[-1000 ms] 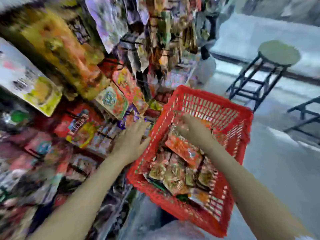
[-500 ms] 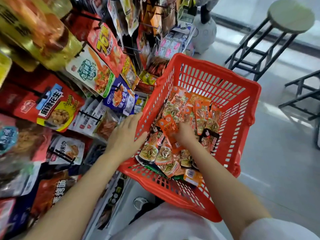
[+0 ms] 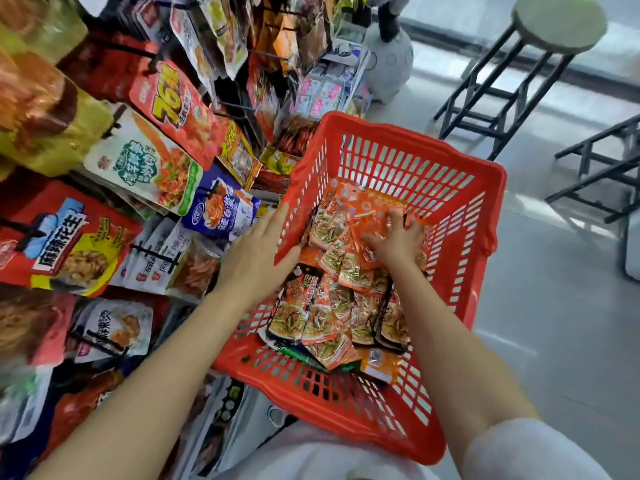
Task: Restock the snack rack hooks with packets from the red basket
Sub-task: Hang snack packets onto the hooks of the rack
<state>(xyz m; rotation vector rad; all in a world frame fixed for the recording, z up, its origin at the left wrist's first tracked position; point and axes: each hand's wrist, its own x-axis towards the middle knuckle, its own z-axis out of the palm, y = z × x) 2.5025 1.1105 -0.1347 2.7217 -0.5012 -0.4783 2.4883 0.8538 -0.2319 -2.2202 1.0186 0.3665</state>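
Observation:
A red plastic basket [image 3: 433, 178] rests on my lap, tilted, with several orange and red snack packets [image 3: 332, 306] piled inside. My left hand [image 3: 258, 252] grips the basket's left rim, thumb over the edge. My right hand [image 3: 394, 239] is down among the packets in the far part of the basket, fingers closed on a crinkled orange packet [image 3: 372, 213]. The snack rack [image 3: 145, 161] stands at the left, its black hooks loaded with hanging bags.
Large red, white and blue snack bags [image 3: 69, 244] crowd the rack beside my left arm. A round-topped black stool [image 3: 540, 46] stands on the grey floor at the far right; another dark frame [image 3: 602, 174] is at the right edge.
My right hand has moved from the middle of the basket to the far packets and closed on an orange one. The view has dropped and steadied. My left hand stays on the rim.

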